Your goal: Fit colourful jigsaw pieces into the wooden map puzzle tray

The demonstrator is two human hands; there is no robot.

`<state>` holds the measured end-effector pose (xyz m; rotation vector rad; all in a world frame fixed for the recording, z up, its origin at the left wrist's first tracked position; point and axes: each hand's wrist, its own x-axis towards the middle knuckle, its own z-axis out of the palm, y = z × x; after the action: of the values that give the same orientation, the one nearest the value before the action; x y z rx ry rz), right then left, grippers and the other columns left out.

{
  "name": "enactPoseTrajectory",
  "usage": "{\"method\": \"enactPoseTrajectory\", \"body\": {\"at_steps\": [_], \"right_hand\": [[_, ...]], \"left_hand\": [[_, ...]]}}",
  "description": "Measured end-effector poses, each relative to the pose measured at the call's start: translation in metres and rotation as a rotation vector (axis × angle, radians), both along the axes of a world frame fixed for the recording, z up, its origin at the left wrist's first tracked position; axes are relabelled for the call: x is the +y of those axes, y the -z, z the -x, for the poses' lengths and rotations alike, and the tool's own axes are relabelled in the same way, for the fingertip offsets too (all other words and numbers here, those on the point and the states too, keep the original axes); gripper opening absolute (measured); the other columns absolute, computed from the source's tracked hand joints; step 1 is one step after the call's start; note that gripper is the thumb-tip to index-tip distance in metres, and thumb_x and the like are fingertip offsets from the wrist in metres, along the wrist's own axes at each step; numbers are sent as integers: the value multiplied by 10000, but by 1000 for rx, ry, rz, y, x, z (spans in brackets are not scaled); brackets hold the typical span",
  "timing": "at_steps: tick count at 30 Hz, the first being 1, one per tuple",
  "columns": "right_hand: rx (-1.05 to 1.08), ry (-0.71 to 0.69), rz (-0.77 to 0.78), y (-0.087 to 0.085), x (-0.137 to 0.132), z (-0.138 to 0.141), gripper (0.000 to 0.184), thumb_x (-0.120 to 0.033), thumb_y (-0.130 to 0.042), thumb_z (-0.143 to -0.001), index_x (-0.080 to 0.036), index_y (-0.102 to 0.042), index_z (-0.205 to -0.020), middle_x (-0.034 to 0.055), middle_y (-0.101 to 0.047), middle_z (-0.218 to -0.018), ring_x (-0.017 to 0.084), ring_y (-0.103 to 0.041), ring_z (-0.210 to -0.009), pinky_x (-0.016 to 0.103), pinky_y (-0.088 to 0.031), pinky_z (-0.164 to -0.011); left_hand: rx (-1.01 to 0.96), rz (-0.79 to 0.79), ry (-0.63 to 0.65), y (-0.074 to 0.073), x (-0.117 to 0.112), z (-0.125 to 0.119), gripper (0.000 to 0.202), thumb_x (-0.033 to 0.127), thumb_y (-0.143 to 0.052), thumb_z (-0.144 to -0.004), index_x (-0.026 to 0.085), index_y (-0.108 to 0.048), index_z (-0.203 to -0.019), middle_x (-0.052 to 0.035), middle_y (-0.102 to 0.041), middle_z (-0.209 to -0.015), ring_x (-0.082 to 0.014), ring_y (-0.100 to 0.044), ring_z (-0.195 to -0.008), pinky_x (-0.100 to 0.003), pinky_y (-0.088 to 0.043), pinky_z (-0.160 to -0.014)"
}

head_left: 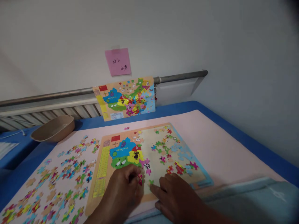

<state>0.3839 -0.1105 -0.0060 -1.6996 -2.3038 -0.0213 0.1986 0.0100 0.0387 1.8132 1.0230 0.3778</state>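
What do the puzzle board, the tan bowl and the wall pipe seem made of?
The puzzle board looks like matte printed wood or thick card; its thick edge suggests so. The bowl seems smooth molded plastic, thin-rimmed and dull. The pipe looks like metal, with a soft grey sheen.

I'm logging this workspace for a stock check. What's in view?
sticky note: one, pink, on the wall
metal pipe: one, grey, along the wall
assembled map puzzle: one, multicoloured, propped against the wall
bowl: one, tan, back left of the table
table: one, blue, under everything
sheet: one, pale pink, on the table
wooden puzzle tray: one, multicoloured, partly filled, on the sheet
loose puzzle pieces: many, multicoloured, left of the tray
red puzzle piece: one, red, in the left hand
green puzzle piece: one, green, by the right hand
left hand: one, at the tray's near edge
right hand: one, on the tray's near edge
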Motion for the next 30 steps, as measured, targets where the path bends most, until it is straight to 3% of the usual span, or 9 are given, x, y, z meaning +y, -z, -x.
{"method": "enactPoseTrajectory", "body": {"at_steps": [4,8,14,18,23,30], "right_hand": [[-35,-2,-66,5,1,-7,408,-389,-921,-768,-228,-617,-987,13,-585,-822,226,-472,-730,360,-265,-666],[-45,18,-189,4,4,-20,429,-315,-962,-692,-227,-566,-831,-7,-571,-790,231,-494,-758,382,-321,-761],[38,70,-281,4,11,-25,463,-136,-952,-612,-224,-552,-829,-44,-561,-777,199,-498,-726,355,-312,-735],[60,86,-294,14,14,-26,461,-122,-941,-608,-225,-565,-853,-46,-567,-793,200,-507,-733,348,-298,-712],[67,83,-257,19,14,-29,401,-107,-907,-674,-220,-570,-858,-37,-566,-814,199,-514,-751,345,-308,-723],[103,120,4,-9,9,-20,318,-193,-927,-765,-215,-633,-885,8,-613,-890,237,-544,-840,368,-337,-778]], "left_hand": [[52,-63,-15,8,-1,-5,230,74,-506,-795,214,-685,-758,16,-683,-756,-171,-630,-760,-268,-430,-687],[119,-151,57,13,-1,-8,258,22,-514,-749,216,-682,-763,23,-708,-788,-164,-655,-797,-268,-423,-742],[240,-355,56,16,-6,-13,243,41,-571,-722,223,-721,-778,17,-714,-766,-192,-637,-795,-304,-392,-731],[268,-427,78,21,-8,-14,261,53,-583,-724,228,-751,-820,-3,-738,-816,-218,-642,-830,-342,-401,-765],[233,-492,60,25,-7,-13,256,51,-594,-722,239,-743,-812,5,-724,-782,-214,-636,-808,-340,-395,-748],[244,-504,67,18,-6,-12,211,43,-557,-777,208,-687,-778,-10,-689,-804,-209,-611,-843,-324,-361,-763]]}}
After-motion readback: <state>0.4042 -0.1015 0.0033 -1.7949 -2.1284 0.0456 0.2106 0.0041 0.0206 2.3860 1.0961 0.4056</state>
